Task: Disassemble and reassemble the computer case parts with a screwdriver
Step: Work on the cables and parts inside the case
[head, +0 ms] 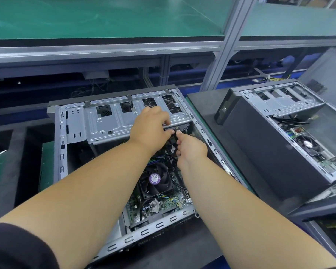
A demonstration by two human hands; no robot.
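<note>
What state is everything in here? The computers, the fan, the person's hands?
Near computer case: side panel off, insides exposed.
Drive cage: in place in the case.
Cooler fan: mounted on the board.
Second case: also open.
Left hand: resting on the cage edge.
Right hand: pinching a black connector.

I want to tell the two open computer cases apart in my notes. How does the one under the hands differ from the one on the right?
The near case lies flat and open upward, while the right case stands tilted, showing a dark outer panel. Both hands, left hand and right hand, reach into the near case at black cables by its drive cage; nobody touches the right case. The near case's fan has a purple label; the right case's fan label looks pale. Both show bare metal frames and motherboards.
</note>
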